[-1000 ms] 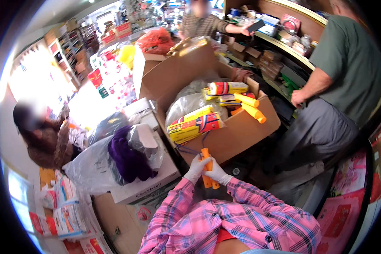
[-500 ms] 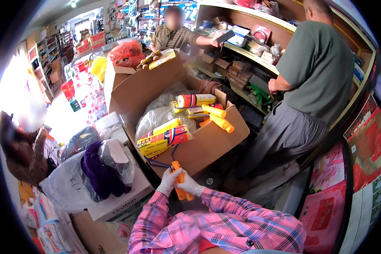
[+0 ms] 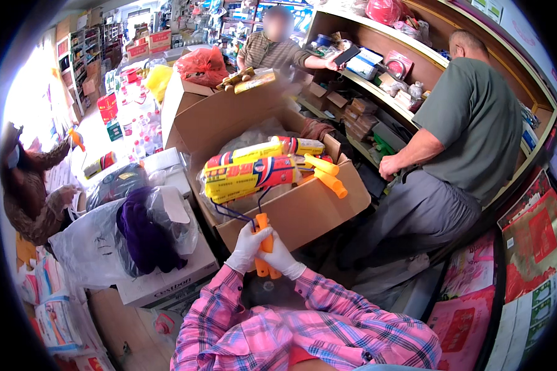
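My left hand [image 3: 246, 244], in a white glove, is wrapped round the orange handles [image 3: 265, 238] of paint rollers. My gloved right hand [image 3: 282, 256] grips the same handles from the other side. Their blue wire frames run up to roller heads [image 3: 250, 177] in yellow, red and blue wrapping, which are above the near edge of an open cardboard box [image 3: 291, 216]. More paint rollers lie in the box, some with orange handles [image 3: 330, 183] jutting over its right side. How many rollers I hold cannot be told exactly.
Left of the box, a purple cloth [image 3: 145, 232] and plastic bags lie on a white carton [image 3: 185, 272]. One person [image 3: 470, 123] stands at the shelves on the right. Another [image 3: 275, 49] holds out a phone behind the box. At far left is a third person [image 3: 34, 185] near a wrapped roller [image 3: 100, 164].
The roller heads in my hands now show larger and higher over the box. My hands stay closed on the handles. The whole view has shifted slightly, and the person on the right has turned.
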A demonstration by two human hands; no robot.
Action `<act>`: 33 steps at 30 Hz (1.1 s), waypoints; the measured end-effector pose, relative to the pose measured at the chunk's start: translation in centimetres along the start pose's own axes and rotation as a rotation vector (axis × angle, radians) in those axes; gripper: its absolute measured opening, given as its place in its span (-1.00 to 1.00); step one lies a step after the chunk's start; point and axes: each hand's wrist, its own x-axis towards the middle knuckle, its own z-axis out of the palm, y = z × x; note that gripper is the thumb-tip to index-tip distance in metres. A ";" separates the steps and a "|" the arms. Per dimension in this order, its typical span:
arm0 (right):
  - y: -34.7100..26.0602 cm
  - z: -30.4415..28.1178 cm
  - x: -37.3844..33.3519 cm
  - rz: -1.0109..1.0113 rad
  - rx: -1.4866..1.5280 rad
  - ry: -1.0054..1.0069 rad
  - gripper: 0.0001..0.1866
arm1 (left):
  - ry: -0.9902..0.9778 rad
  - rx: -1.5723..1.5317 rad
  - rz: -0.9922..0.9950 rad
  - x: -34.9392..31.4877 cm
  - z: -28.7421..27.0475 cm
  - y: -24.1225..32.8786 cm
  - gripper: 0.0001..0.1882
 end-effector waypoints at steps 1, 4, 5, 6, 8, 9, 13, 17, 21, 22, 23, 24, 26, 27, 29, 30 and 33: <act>-1.5 -0.1 0.0 -0.002 -0.006 0.011 -0.21 | -0.005 0.024 0.054 0.0 0.2 0.6 -0.60; -4.0 -1.3 -0.6 0.068 0.126 -0.050 -0.27 | 0.005 -0.026 0.086 -0.9 1.9 2.5 -0.60; -4.1 -1.7 -1.0 0.119 0.186 -0.078 -0.28 | 0.005 -0.005 0.067 -1.6 2.5 3.2 -0.59; -4.5 -1.9 -1.4 0.168 0.250 -0.110 -0.29 | 0.012 0.016 0.082 -1.9 2.7 2.9 -0.56; -5.3 -2.0 -2.6 0.205 0.276 -0.150 -0.29 | 0.038 0.063 0.116 -2.2 2.7 1.1 -0.53; -5.2 -2.1 -3.2 0.200 0.265 -0.155 -0.29 | 0.044 0.073 0.107 -2.6 3.0 0.5 -0.51; -5.1 -2.4 -6.3 0.264 0.244 -0.136 -0.31 | 0.002 0.036 0.015 -5.3 4.4 0.8 -0.52; -4.6 -2.1 -8.7 0.312 0.218 -0.101 -0.31 | -0.032 0.064 -0.077 -7.0 4.6 -0.5 -0.52; -2.0 -2.1 -11.1 0.374 0.275 -0.033 -0.35 | -0.111 0.051 -0.193 -7.0 5.1 -2.8 -0.57; -1.0 -2.2 -11.5 0.356 0.310 0.005 -0.36 | -0.095 0.018 -0.234 -7.1 4.9 -3.6 -0.59; 0.0 -2.0 -11.7 0.346 0.280 -0.022 -0.38 | -0.086 -0.008 -0.264 -7.2 4.4 -4.1 -0.60; -1.4 -1.2 -11.6 0.408 0.313 -0.029 -0.40 | -0.067 -0.030 -0.283 -7.0 3.6 -4.6 -0.62; -1.7 -0.5 -11.7 0.480 0.420 -0.043 -0.41 | -0.064 -0.136 -0.287 -6.8 2.6 -5.7 -0.64; -2.2 -0.3 -11.4 0.477 0.422 -0.058 -0.41 | -0.054 -0.128 -0.295 -6.8 2.3 -5.8 -0.64; -3.2 -0.6 -11.2 0.425 0.373 -0.093 -0.42 | -0.021 -0.120 -0.340 -7.0 2.4 -5.4 -0.64; -3.3 -0.8 -11.6 0.438 0.358 -0.091 -0.43 | -0.037 -0.128 -0.352 -7.1 2.9 -5.1 -0.64; -1.2 -1.2 -11.1 0.450 0.332 -0.105 -0.45 | -0.044 -0.128 -0.346 -6.9 3.9 -4.2 -0.66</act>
